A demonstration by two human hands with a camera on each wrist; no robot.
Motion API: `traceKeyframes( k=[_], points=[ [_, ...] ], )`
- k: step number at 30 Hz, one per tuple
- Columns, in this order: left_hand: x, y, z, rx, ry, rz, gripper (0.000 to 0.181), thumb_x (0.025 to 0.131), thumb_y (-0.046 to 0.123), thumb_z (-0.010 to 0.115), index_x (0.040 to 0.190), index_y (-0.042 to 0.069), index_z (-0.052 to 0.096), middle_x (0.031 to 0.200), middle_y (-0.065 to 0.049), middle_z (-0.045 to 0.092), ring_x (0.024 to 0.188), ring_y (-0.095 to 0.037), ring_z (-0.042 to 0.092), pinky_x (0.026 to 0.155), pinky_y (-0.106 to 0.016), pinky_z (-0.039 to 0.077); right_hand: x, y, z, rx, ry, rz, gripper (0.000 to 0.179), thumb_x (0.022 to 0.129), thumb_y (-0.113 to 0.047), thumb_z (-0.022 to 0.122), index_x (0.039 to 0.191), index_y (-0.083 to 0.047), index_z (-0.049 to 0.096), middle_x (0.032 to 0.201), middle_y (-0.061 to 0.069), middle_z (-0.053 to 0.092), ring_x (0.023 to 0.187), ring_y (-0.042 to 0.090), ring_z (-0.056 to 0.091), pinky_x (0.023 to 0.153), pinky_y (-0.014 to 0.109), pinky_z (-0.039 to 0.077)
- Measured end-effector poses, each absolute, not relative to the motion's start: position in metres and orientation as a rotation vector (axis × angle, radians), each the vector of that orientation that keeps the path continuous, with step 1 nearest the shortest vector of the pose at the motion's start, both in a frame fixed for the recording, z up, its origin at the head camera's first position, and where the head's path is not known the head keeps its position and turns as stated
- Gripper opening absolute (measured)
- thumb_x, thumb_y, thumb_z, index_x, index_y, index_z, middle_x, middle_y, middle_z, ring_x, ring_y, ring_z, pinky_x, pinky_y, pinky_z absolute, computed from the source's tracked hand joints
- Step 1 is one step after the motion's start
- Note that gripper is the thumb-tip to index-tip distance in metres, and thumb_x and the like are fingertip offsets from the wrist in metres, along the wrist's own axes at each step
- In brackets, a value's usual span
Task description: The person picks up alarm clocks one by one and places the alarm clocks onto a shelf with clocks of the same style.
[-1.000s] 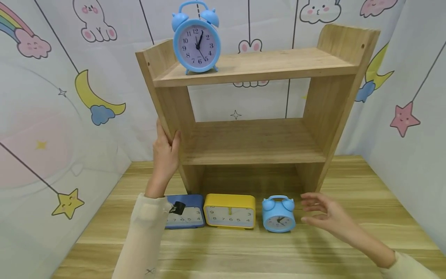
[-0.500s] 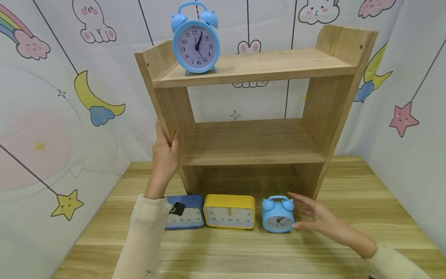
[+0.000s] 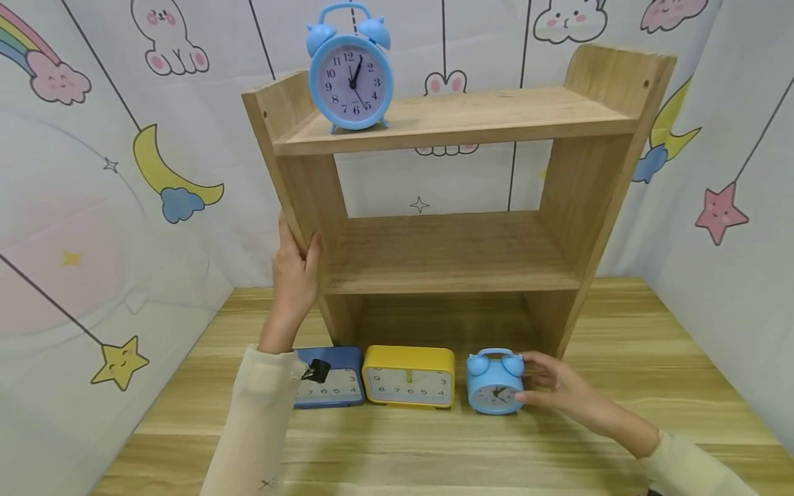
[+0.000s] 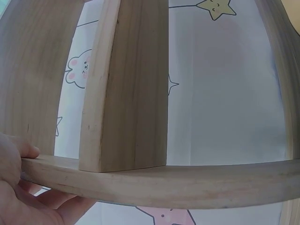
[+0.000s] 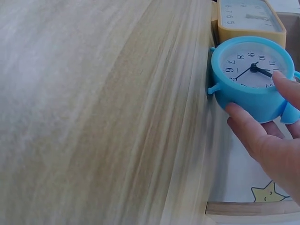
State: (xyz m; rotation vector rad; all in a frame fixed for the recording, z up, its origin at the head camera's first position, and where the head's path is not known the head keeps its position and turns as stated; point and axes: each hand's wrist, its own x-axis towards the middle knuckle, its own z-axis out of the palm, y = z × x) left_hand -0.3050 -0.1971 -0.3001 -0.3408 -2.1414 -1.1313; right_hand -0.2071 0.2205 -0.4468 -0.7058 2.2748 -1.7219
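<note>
A light-blue twin-bell alarm clock (image 3: 495,386) stands on the table before the wooden shelf's (image 3: 453,251) lowest bay. My right hand (image 3: 567,389) holds this clock from the right side. In the right wrist view its thumb lies on the front rim of the alarm clock (image 5: 255,101), with fingers against the casing; some fingertips are hidden behind it. My left hand (image 3: 295,275) grips the shelf's left side panel, thumb on the inner side. The left wrist view also has the hand (image 4: 18,187) wrapped around that panel's edge.
Left of the held clock sit a yellow clock (image 3: 409,355) and a dark-blue clock (image 3: 341,357), partly hidden by my left sleeve. A larger light-blue alarm clock (image 3: 351,81) stands on the top board's left end. Patterned cloth (image 3: 205,124) hangs around the table.
My right hand has moved left from beside the small light-blue alarm clock and closed its thumb and fingers on it. The left hand stays on the shelf panel.
</note>
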Motion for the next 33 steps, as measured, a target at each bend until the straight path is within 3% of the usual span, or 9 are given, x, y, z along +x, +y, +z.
traceKeyframes(
  k=[4,14,25,33],
  points=[
    [-0.305,-0.197,-0.300,-0.342,-2.139,-1.132,0.062,0.105,0.027,0.049,0.157,0.010,0.020,0.124,-0.034,0.057,0.103,-0.046,0.064,0.083,-0.058,0.051,-0.206,0.220,-0.447,-0.724,2.278,-1.731,0.052,0.093,-0.004,0.069,0.135,0.014,0.045,0.127,0.032,0.056,0.114,0.047,0.056,0.086,0.030,0.053],
    [-0.305,-0.198,-0.301,-0.334,-2.138,-1.131,0.062,0.105,0.026,0.050,0.157,0.011,0.020,0.122,-0.035,0.058,0.101,-0.046,0.064,0.082,-0.058,0.051,-0.207,0.220,-0.453,-0.729,2.260,-1.766,0.049,0.093,-0.002,0.068,0.134,0.014,0.045,0.121,0.029,0.058,0.108,0.019,0.064,0.083,0.034,0.055],
    [-0.305,-0.198,-0.300,-0.340,-2.137,-1.125,0.062,0.105,0.025,0.050,0.157,0.011,0.020,0.121,-0.034,0.058,0.100,-0.044,0.065,0.080,-0.056,0.053,-0.207,0.221,-0.457,-0.767,2.268,-1.783,0.048,0.093,0.000,0.067,0.133,0.014,0.046,0.118,0.027,0.060,0.106,0.017,0.064,0.082,0.034,0.056],
    [-0.306,-0.198,-0.302,-0.337,-2.126,-1.115,0.062,0.105,0.024,0.051,0.156,0.009,0.021,0.121,-0.035,0.058,0.102,-0.047,0.064,0.083,-0.058,0.051,-0.206,0.222,-0.458,-0.784,2.213,-1.802,0.047,0.095,0.001,0.064,0.135,0.014,0.044,0.118,0.028,0.060,0.106,0.025,0.065,0.080,0.037,0.056]
  ],
)
